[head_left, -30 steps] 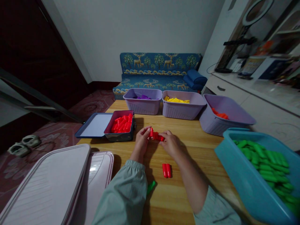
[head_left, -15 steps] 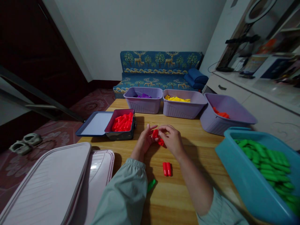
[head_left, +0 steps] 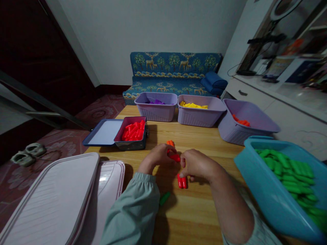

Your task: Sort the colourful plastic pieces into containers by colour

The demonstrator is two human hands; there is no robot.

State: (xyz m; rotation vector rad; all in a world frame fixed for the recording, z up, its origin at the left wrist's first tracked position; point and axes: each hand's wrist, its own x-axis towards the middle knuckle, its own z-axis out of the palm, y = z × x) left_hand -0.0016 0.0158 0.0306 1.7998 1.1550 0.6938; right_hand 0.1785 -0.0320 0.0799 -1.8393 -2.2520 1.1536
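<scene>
My left hand (head_left: 159,155) is closed on a short red plastic stick (head_left: 175,157) that reaches toward my right hand. An orange-red piece (head_left: 170,143) lies on the table just beyond my left fingers. My right hand (head_left: 195,164) is bent over two red plastic sticks (head_left: 182,181) lying side by side, its thumb and fingertips gripping their far end. Part of that pair is hidden under the fingers. Nearer to me, beside my left sleeve, rests a green stick (head_left: 165,198).
A metal box (head_left: 130,145) of red sticks stands open at left, near stacked pale lids (head_left: 51,200). Purple bins (head_left: 156,114) with purple, yellow and orange pieces line the far edge. A teal bin (head_left: 265,190) of green pieces is at right.
Both hands have come apart from their shared hold and lowered. My right hand has moved toward me onto the red pair. The orange-red piece now shows beyond my left hand.
</scene>
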